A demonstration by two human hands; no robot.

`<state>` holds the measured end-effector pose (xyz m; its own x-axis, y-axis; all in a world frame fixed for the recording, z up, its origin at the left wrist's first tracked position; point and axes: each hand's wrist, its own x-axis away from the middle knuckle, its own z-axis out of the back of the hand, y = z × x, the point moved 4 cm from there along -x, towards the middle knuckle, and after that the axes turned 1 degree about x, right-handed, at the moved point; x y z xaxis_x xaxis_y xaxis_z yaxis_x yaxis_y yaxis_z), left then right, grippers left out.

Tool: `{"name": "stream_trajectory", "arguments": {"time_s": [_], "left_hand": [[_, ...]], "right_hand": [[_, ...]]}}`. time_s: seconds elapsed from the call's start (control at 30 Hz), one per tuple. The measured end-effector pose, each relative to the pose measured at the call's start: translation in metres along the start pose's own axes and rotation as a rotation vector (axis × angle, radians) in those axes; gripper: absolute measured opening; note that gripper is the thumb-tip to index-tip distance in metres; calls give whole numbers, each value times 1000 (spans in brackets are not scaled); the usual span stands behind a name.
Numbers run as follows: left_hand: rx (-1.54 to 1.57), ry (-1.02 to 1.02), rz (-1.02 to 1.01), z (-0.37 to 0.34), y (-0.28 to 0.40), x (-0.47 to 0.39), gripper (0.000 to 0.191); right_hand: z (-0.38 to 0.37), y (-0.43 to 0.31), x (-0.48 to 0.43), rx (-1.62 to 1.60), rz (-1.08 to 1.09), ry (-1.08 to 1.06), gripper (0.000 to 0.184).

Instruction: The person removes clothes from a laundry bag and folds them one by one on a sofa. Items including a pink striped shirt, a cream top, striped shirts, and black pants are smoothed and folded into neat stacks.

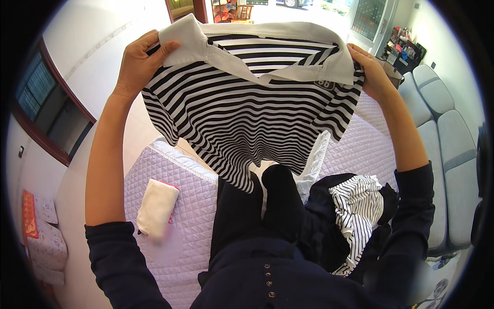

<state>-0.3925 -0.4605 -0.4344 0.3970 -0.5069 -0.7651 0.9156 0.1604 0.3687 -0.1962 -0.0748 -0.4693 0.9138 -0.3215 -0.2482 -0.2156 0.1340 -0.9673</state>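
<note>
A black-and-white striped shirt (254, 104) with a white collar hangs stretched out in front of me, its collar at the top and its hem falling above my knees. My left hand (144, 58) grips it at the collar and shoulder, thumb over the white fabric. At the opposite shoulder, beside the other end of the collar, my right hand (364, 67) holds it; some of those fingers are hidden behind the cloth. A folded cream cloth bundle (156, 206) with a pink edge lies on the quilted cover to my left. To my right, a crumpled white garment with thin dark stripes (359, 208) rests on dark clothing (322, 193).
The lilac quilted cover (185, 239) spreads on both sides of my legs. Grey sofa cushions (457, 135) line the right side. A patterned cloth-covered item (46, 247) stands at far left, below a dark-framed doorway (58, 112). A cluttered black shelf (405, 54) is at back right.
</note>
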Motion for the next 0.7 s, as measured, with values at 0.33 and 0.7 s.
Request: {"name": "stream_trajectory", "arguments": {"time_s": [0.33,0.7], "left_hand": [[-496,-156,-42,65,-17,-14,23],[143,3,291,56,-9,87,14]], "right_hand": [[2,-73,17,1140,715,90,24],[3,-36,76,905,336,-117,22]]}}
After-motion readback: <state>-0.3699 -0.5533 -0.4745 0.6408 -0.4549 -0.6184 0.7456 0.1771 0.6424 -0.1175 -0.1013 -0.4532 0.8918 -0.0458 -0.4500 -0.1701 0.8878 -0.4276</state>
